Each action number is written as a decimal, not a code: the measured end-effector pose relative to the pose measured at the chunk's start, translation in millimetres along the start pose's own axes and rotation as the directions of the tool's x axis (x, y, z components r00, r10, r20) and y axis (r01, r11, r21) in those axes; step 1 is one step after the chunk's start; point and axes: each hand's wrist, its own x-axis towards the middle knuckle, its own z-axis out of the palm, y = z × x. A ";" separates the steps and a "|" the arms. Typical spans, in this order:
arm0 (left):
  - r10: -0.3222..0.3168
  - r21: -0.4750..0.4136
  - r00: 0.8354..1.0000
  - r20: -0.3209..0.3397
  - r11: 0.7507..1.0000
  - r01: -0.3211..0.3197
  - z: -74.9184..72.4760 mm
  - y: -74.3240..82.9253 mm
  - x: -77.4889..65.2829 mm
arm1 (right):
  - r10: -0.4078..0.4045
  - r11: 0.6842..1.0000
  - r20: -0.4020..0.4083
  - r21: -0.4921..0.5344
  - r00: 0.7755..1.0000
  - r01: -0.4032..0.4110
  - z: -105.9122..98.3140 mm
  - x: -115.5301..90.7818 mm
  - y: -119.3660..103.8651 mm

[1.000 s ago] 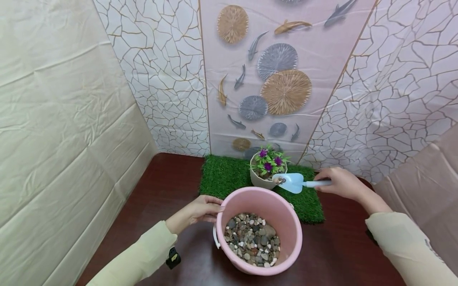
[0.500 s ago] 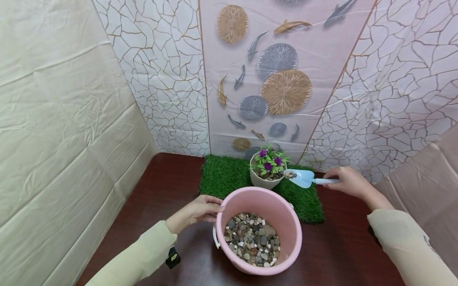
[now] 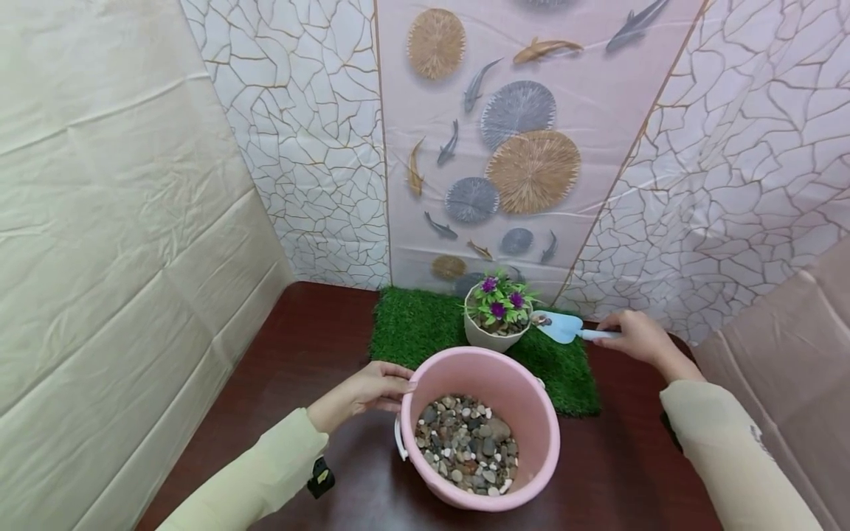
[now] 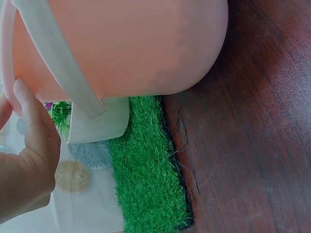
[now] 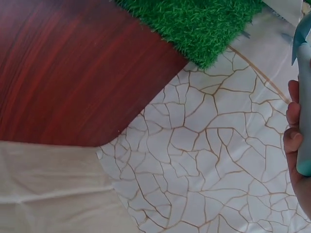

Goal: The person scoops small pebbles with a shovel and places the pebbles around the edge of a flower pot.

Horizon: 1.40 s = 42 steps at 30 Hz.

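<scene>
In the head view a pink bucket [image 3: 546, 424] holds a bed of mixed pebbles [image 3: 468, 450]. My left hand [image 3: 375, 387] pinches its left rim between thumb and fingers; the left wrist view shows the thumb on the rim. My right hand [image 3: 637, 335] grips the handle of a light blue hand trowel [image 3: 563, 327]. A few small stones [image 3: 541, 319] lie near the trowel's tip, which is at the right rim of a cream flowerpot [image 3: 491, 340]. Purple flowers [image 3: 498, 310] with green leaves stand in the pot, above stones.
The pot stands on a green artificial grass mat [image 3: 412, 324], behind the bucket. Beneath is a dark red-brown wooden table [image 3: 312, 346]. Patterned cloth walls [image 3: 319, 184] rise behind and at both sides. The bucket's white handle [image 4: 63, 58] hangs down its left side.
The trowel has moved right and slightly back, from in front of the pot to its right rim, with stones still at its tip. The left hand and bucket stay put.
</scene>
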 end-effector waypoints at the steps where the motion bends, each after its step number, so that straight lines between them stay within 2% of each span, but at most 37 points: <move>1: 0.002 0.002 1.000 0.002 1.000 -0.002 0.1 -0.1 0.2 | 0.006 1.000 -0.005 0.003 1.000 -0.006 1.5 1.1 0.4; 14: -0.001 0.006 1.000 0.001 1.000 0.000 -0.3 -2.3 0.5 | 0.065 0.998 -0.037 0.016 0.997 -0.064 11.7 20.7 -7.6; 29: 0.003 0.003 1.000 -0.003 1.000 -0.003 1.2 -1.1 -0.1 | 0.106 0.994 -0.006 -0.008 0.994 -0.106 15.0 51.0 -33.3; 37: 0.000 -0.003 1.000 0.000 1.000 0.000 1.3 -2.0 0.3 | 0.088 0.994 -0.072 -0.062 0.993 -0.092 23.8 61.1 -41.5; 42: 0.000 -0.007 1.000 0.004 1.000 0.000 0.9 -1.1 -0.3 | 0.075 0.986 -0.101 -0.145 0.992 -0.089 27.0 64.7 -46.8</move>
